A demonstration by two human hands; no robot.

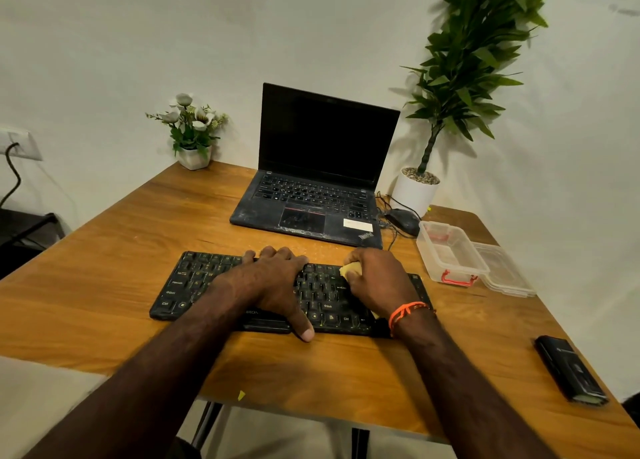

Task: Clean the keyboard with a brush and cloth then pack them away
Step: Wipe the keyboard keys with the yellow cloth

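Head view shows my left hand (277, 285) pressing flat on the keyboard (194, 282) mid-tabletop so it cannot slide, while my right hand (377, 282) squeezes the yellow cloth (349, 270) to rub the keys.

Left hand (273, 282) flat, palm down, fingers spread, thumb out toward the body, right hand (375, 283) curled in a fist, orange thread band on wrist, both forearms extended forward
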